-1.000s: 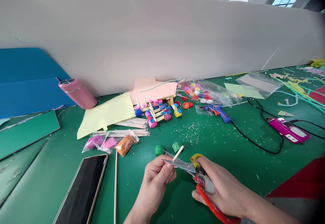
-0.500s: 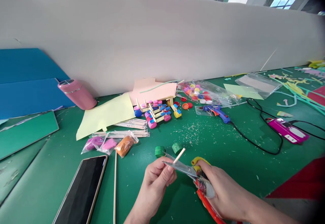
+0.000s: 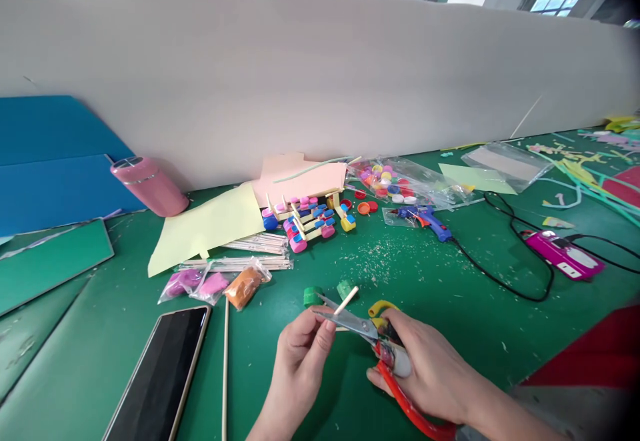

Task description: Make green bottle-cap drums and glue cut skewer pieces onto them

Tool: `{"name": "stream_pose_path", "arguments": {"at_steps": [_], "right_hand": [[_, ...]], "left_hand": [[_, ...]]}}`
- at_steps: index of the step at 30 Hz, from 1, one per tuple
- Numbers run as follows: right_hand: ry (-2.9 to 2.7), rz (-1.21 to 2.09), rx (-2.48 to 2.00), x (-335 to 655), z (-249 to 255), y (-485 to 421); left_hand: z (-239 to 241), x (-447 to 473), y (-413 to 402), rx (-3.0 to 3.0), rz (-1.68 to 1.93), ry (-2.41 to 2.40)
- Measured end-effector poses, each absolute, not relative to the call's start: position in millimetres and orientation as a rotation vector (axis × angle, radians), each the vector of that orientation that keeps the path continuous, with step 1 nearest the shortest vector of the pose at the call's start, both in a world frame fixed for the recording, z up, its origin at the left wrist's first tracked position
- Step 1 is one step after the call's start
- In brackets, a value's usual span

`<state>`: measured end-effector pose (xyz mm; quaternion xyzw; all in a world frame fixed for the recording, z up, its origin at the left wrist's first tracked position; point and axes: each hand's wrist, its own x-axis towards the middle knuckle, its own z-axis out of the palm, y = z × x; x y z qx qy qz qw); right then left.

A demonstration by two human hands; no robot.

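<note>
While left hand (image 3: 305,351) pinches stick (image 3: 346,299), right hand (image 3: 425,374) grips scissors (image 3: 353,324); green caps (image 3: 313,295) just beyond blades.

We are at a craft workshop bench. Beyond the short wooden stick (image 3: 346,299) in our left hand (image 3: 300,354) and the red-handled steel scissors (image 3: 350,323) in our right hand (image 3: 430,374), a green-covered table (image 3: 450,294) flecked with shavings carries a blue hot-glue gun (image 3: 431,223) and a clear bag of coloured plastic bottle caps (image 3: 400,181).

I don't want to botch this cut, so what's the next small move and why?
Probably squeeze the scissors shut: the right hand grips them, their blades look slightly open around the stick, which the left hand pinches.
</note>
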<state>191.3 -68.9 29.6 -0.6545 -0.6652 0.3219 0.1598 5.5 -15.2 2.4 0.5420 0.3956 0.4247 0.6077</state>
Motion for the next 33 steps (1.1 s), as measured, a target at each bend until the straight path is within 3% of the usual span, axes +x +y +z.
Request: {"name": "stream_pose_path", "arguments": {"at_steps": [17, 33], "right_hand": [[-1.821, 1.068, -1.709, 194, 37, -67], [-1.931, 1.024, -1.764, 192, 40, -68]], "left_hand": [[6, 12, -15, 0.920, 1.057, 0.677], [10, 13, -14, 0.661, 0.906, 0.462]]}}
